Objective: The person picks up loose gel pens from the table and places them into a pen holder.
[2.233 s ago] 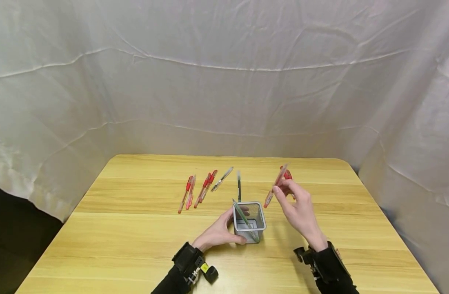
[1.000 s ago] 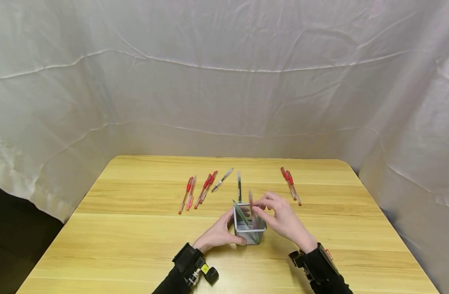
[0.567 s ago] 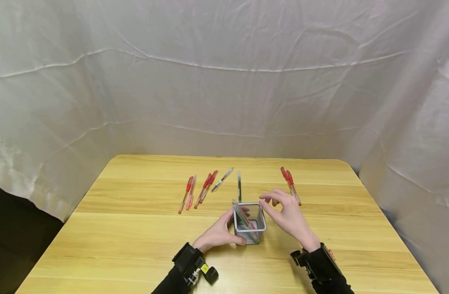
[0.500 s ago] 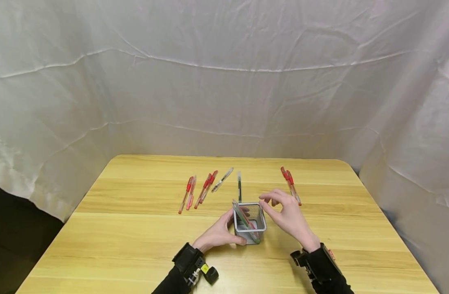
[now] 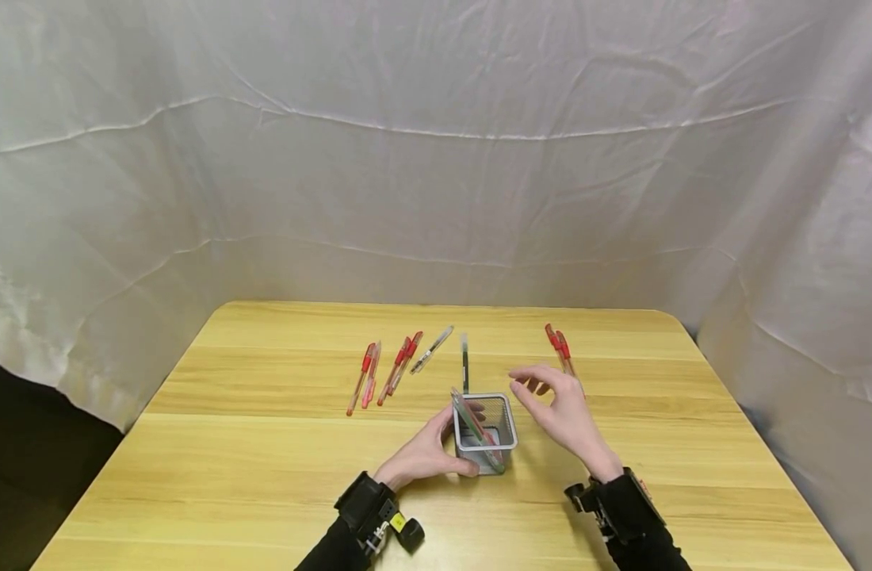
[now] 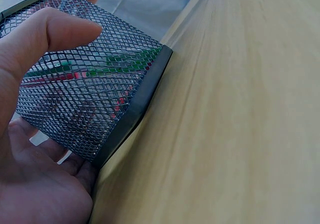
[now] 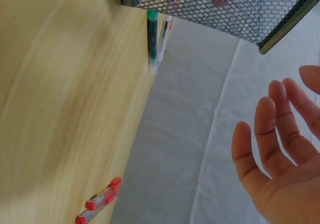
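My left hand [image 5: 423, 454] holds a square wire-mesh pen holder [image 5: 509, 446], thumb on the near side and fingers round the left and far sides. In the left wrist view the thumb lies across the mesh wall [image 6: 107, 39]. Inside the holder, a green pen [image 5: 468, 415] and a red pen lean together toward the far left corner. My right hand [image 5: 560, 408] hovers just right of the holder with fingers loosely bent and nothing in them. The right wrist view shows its fingers [image 7: 266, 134] apart from the mesh.
A dark green pen [image 5: 465, 369] lies just behind the holder, and a clear pen with a dark refill [image 5: 432, 349] left of that. Several red pens [image 5: 367, 369] lie further left. Two red pens [image 5: 558, 342] lie behind my right hand. A pale curtain [image 5: 436, 198] hangs behind the wooden table [image 5: 265, 492].
My right hand has brought a red pen from the right into the holder and let go of it, then drawn back slightly right. My left hand has stayed on the holder.
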Tool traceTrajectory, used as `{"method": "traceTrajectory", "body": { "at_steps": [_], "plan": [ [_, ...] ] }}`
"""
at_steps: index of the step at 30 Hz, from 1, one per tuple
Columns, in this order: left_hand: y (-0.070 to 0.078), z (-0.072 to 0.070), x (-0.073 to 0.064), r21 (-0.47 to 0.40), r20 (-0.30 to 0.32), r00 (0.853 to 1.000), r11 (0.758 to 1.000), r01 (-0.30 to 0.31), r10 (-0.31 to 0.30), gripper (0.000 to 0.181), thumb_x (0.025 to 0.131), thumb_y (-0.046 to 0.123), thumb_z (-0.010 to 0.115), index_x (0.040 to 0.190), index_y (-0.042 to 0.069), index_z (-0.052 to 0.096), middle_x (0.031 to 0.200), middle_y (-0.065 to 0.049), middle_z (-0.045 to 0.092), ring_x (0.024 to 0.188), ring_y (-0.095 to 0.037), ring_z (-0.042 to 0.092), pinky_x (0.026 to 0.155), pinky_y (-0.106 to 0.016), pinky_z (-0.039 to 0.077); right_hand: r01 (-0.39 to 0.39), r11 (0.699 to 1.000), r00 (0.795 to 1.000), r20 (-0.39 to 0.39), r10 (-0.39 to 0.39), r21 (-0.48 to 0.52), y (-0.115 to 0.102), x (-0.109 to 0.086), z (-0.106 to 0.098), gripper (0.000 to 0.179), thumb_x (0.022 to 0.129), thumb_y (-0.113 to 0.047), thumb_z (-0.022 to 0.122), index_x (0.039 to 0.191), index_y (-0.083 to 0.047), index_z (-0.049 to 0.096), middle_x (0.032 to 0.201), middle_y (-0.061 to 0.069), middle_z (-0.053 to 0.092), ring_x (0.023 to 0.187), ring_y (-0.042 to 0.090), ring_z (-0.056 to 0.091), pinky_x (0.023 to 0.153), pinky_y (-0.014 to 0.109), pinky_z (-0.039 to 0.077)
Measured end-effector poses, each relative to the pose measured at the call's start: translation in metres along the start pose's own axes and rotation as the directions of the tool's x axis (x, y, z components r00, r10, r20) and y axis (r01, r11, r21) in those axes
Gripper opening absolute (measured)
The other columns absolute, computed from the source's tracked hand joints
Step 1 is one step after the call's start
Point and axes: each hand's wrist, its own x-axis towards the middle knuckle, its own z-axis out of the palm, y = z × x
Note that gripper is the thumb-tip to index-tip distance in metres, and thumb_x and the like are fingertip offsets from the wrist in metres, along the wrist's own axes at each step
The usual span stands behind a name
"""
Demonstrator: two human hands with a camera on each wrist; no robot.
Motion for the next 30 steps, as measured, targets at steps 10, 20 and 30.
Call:
{"method": "traceTrajectory", "body": {
  "at_steps": [10,20,30],
  "plan": [
    [-0.001,0.0,0.0,-0.002,0.001,1.0,1.0,0.004,-0.004,0.087,0.071,0.011,0.083,0.147,0.021,0.044,0.15,-0.005,0.051,0.147,-0.026,0.038,0.126,-0.053,0.019,-0.161,0.986,0.986,0.042,0.159,0.036,0.014,0.004,-0.005,0.02,0.093,-0.004,0.066,0.112,0.002,0.071,0.097,0.014,0.073,0.084,0.005,0.061,0.071,0.024,0.054],
    [-0.003,0.0,0.001,-0.006,-0.003,1.0,1.0,-0.008,0.008,0.086,0.071,0.012,0.084,0.146,0.021,0.045,0.144,-0.007,0.056,0.144,-0.026,0.041,0.125,-0.052,0.02,-0.185,0.978,0.983,0.033,0.183,0.096,0.04,0.002,-0.002,0.025,0.096,-0.012,0.065,0.118,-0.001,0.068,0.098,0.012,0.07,0.086,0.009,0.06,0.068,0.023,0.051],
    [-0.002,0.0,0.0,-0.015,0.003,1.0,1.0,-0.004,0.004,0.085,0.072,0.011,0.083,0.148,0.02,0.044,0.148,-0.006,0.053,0.146,-0.027,0.04,0.125,-0.051,0.02,-0.223,0.973,0.974,0.064,0.219,0.056,0.058,0.001,-0.005,0.032,0.097,-0.019,0.064,0.124,-0.001,0.065,0.105,0.016,0.068,0.089,0.015,0.061,0.063,0.024,0.046]
  ]
}}
